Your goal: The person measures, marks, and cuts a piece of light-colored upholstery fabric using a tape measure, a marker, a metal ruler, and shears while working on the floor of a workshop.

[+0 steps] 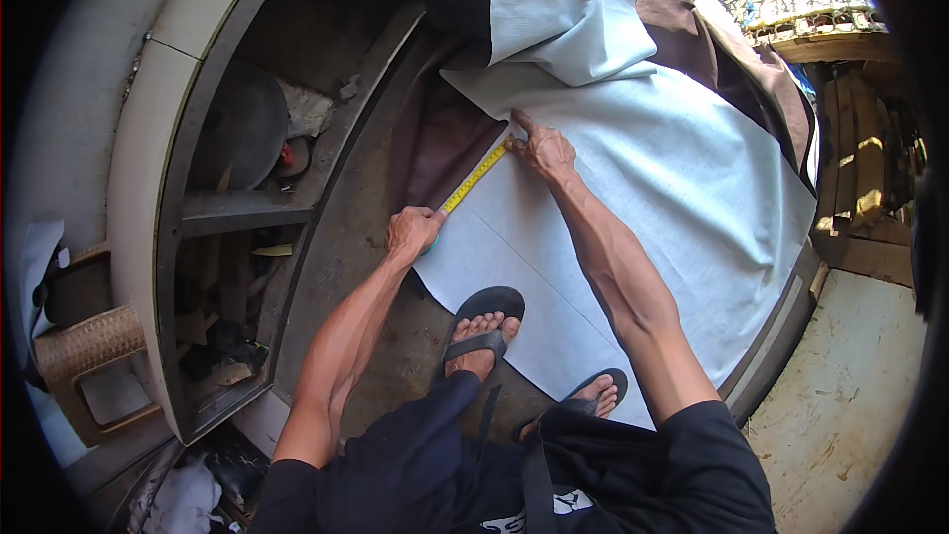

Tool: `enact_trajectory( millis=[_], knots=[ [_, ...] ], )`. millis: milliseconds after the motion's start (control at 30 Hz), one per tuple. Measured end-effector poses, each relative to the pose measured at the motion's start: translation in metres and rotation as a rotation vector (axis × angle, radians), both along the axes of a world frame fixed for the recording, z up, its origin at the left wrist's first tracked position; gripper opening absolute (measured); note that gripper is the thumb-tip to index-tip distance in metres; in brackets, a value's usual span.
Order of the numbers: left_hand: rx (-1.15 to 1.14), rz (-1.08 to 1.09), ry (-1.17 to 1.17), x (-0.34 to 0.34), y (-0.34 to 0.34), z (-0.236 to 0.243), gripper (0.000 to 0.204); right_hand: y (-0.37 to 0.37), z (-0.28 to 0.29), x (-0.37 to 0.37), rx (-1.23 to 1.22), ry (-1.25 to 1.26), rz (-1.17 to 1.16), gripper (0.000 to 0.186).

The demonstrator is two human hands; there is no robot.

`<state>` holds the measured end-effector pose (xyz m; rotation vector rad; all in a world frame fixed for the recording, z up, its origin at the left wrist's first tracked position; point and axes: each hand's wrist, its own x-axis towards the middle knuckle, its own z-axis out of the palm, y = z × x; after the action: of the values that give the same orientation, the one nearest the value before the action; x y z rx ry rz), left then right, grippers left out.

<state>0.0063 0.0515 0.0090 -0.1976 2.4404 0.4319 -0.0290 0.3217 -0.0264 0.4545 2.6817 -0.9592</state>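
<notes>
Head view: tape (477, 177) spans left fingers (425, 217) to right fingers (523, 123) (both closed on it).

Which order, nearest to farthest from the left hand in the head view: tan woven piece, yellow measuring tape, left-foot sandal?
From the left hand:
1. Yellow measuring tape: at the hand, running up and right.
2. Left-foot sandal: below, slightly right.
3. Tan woven piece: far left, lower.
</notes>
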Motion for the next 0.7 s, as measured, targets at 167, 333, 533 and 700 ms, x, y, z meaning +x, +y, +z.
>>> enact_trajectory(
  millis=[167, 333, 533, 700],
  knots=[
    [-0.048, 0.013, -0.080, -0.002, 0.009, 0.003, 0.040, 0.005, -0.011, 0.000, -0.078, -0.042, -0.046, 0.049],
    [-0.094, 0.033, -0.135, -0.011, 0.008, 0.000, 0.041, 0.002, -0.019, 0.003, -0.207, 0.046, -0.101, 0.032],
    [-0.177, -0.020, -0.170, -0.016, 0.015, 0.000, 0.043, 0.006, -0.019, 0.001, -0.184, 0.028, -0.132, 0.031],
    [-0.166, -0.021, -0.166, -0.017, 0.015, 0.000, 0.044, 0.005, -0.018, 0.002, -0.173, 0.033, -0.142, 0.032]
  ],
)
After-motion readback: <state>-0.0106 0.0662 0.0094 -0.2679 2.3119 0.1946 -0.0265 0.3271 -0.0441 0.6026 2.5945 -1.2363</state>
